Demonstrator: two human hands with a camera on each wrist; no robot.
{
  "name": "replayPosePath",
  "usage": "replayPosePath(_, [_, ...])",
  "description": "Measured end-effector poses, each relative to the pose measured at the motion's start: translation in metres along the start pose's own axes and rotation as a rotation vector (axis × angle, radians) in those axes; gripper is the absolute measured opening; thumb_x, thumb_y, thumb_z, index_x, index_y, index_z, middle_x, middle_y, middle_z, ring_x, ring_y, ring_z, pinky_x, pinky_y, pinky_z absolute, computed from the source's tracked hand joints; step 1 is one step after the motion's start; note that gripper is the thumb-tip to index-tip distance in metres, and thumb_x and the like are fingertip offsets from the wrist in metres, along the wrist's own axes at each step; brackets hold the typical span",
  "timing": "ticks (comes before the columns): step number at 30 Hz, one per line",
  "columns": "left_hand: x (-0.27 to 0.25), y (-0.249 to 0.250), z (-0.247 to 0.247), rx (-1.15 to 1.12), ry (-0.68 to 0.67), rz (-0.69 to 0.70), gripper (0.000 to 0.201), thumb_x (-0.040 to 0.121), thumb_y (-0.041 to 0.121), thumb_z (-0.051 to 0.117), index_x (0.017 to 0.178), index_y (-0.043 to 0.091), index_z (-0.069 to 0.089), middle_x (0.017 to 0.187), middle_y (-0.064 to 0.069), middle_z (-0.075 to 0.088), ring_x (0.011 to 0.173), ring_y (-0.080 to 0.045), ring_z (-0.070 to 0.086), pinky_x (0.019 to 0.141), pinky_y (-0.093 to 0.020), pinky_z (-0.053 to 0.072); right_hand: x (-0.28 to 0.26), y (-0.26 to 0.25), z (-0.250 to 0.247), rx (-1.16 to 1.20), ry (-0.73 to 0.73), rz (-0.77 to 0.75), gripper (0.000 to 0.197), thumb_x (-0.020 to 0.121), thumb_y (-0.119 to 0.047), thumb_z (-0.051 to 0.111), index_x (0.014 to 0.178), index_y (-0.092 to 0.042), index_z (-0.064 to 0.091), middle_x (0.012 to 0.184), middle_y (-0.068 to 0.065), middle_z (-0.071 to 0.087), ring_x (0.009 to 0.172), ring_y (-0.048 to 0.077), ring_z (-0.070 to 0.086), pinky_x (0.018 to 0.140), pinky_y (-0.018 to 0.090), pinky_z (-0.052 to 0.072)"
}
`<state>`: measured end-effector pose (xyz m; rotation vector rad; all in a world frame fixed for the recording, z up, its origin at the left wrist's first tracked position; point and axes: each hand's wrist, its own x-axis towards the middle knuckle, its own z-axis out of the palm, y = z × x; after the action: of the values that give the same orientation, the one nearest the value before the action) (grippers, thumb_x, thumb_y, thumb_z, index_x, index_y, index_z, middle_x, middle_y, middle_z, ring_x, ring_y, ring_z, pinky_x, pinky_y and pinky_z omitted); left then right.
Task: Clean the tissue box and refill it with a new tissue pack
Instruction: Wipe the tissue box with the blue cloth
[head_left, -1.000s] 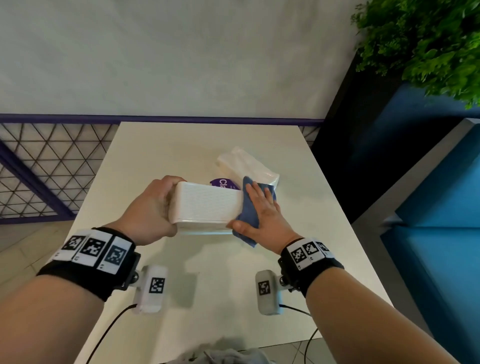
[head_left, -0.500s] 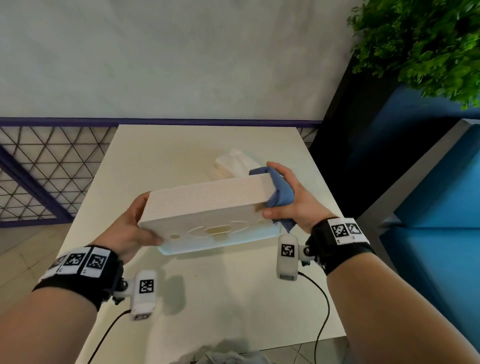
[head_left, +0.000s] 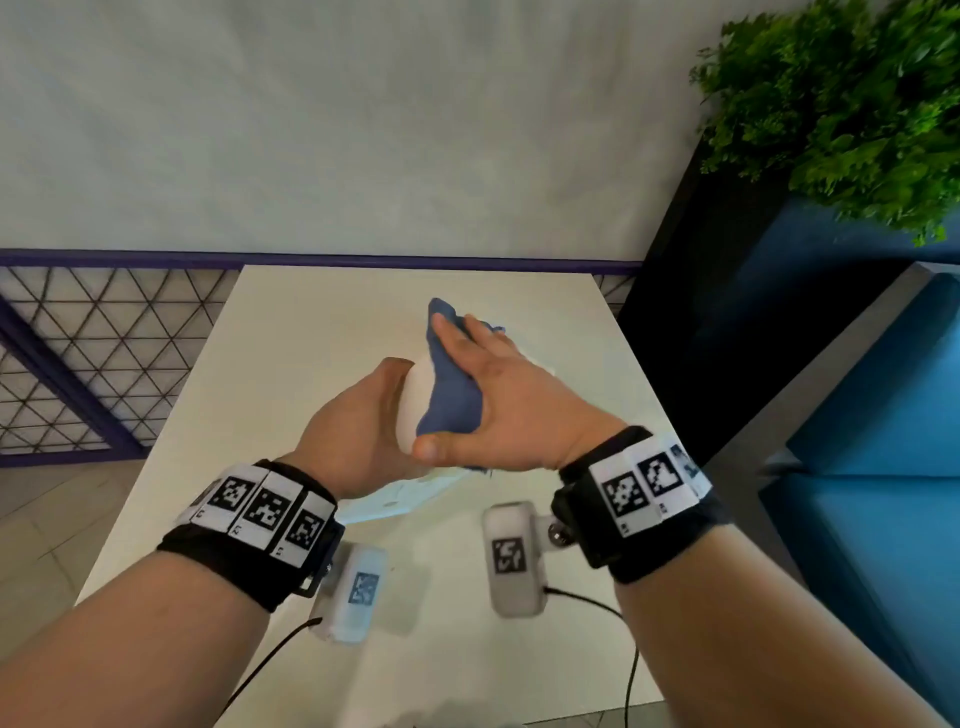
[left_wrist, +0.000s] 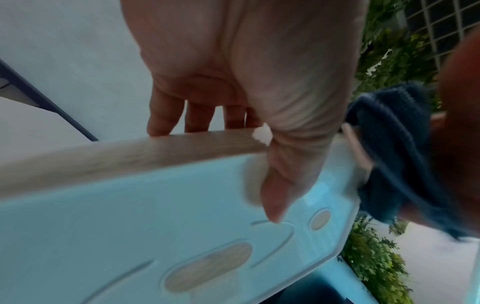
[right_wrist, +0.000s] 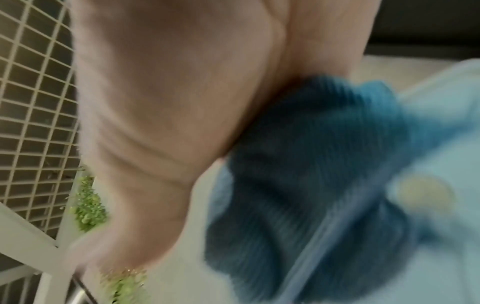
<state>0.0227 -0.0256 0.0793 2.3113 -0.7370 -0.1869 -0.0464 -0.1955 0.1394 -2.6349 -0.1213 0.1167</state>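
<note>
Above the table, my left hand (head_left: 363, 431) grips the white tissue box (head_left: 410, 410), which is tilted and turned end-on to me. In the left wrist view the box (left_wrist: 130, 216) shows its pale underside with oval cut-outs and a wood-coloured side; my thumb lies on the underside and my fingers (left_wrist: 161, 123) wrap over the far edge. My right hand (head_left: 498, 395) holds a blue cloth (head_left: 447, 395) against the box's right face, fingers laid along the cloth and thumb hooked at its lower edge. The right wrist view is blurred and shows the cloth (right_wrist: 311, 164) bunched under the palm. My hands hide the tissue pack.
The cream table (head_left: 311, 338) stands against a pale wall. A purple lattice fence (head_left: 78, 364) runs to its left. On the right are a dark planter with a green plant (head_left: 831, 104) and a blue seat (head_left: 883, 415). Cables hang from both wrist cameras.
The box has swung from broadside to end-on and tilted up. My right hand with the cloth slid from the box's right end up along its side, and my left hand shifted closer to the right.
</note>
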Motion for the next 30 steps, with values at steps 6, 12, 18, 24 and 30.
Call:
replayPosePath(6, [-0.017, -0.016, 0.012, -0.198, 0.118, -0.011, 0.081, 0.042, 0.055, 0.07, 0.113, 0.028, 0.042, 0.094, 0.017, 0.059, 0.084, -0.017, 0.061, 0.068, -0.038, 0.051, -0.01, 0.023, 0.017, 0.214, 0.23, 0.133, 0.049, 0.103, -0.031, 0.031, 0.15, -0.031, 0.02, 0.156, -0.007, 0.029, 0.146, 0.011, 0.019, 0.12, 0.041, 0.009])
replayPosePath(12, [-0.019, -0.019, 0.002, -0.223, 0.142, -0.032, 0.076, 0.042, 0.049, 0.075, 0.108, 0.045, 0.038, 0.108, 0.021, 0.055, 0.1, -0.016, 0.057, 0.083, -0.045, 0.053, -0.01, 0.033, 0.012, 0.446, 0.373, 0.316, 0.028, 0.103, -0.028, 0.031, 0.092, -0.015, 0.054, 0.078, 0.001, 0.058, 0.071, 0.016, 0.054, 0.066, 0.029, 0.038])
replayPosePath(18, [-0.009, -0.014, -0.005, -0.014, 0.145, -0.025, 0.08, 0.059, 0.03, 0.086, 0.125, 0.025, 0.042, 0.107, 0.011, 0.054, 0.095, -0.02, 0.056, 0.076, -0.036, 0.047, 0.007, -0.005, 0.02, 0.16, 0.39, 0.339, 0.046, 0.1, -0.025, 0.031, 0.142, -0.009, 0.035, 0.143, 0.011, 0.045, 0.131, 0.027, 0.043, 0.105, 0.039, 0.039])
replayPosePath(24, [-0.013, -0.015, 0.007, 0.01, 0.164, -0.008, 0.049, 0.061, 0.056, 0.06, 0.098, 0.04, 0.031, 0.08, 0.018, 0.048, 0.07, -0.017, 0.052, 0.057, -0.029, 0.036, 0.004, -0.039, 0.05, 0.09, 0.291, 0.164, 0.055, 0.101, -0.033, 0.028, 0.152, -0.021, 0.011, 0.162, -0.005, 0.008, 0.149, 0.014, 0.002, 0.121, 0.043, 0.002])
replayPosePath(30, [-0.018, -0.018, 0.008, 0.005, 0.182, -0.092, 0.075, 0.062, 0.028, 0.086, 0.122, 0.022, 0.042, 0.1, 0.012, 0.05, 0.084, -0.016, 0.049, 0.067, -0.028, 0.034, 0.02, 0.011, 0.04, 0.354, 0.281, 0.25, 0.048, 0.091, -0.05, 0.033, 0.138, -0.042, 0.042, 0.156, -0.017, 0.025, 0.145, 0.018, 0.02, 0.118, 0.047, 0.017])
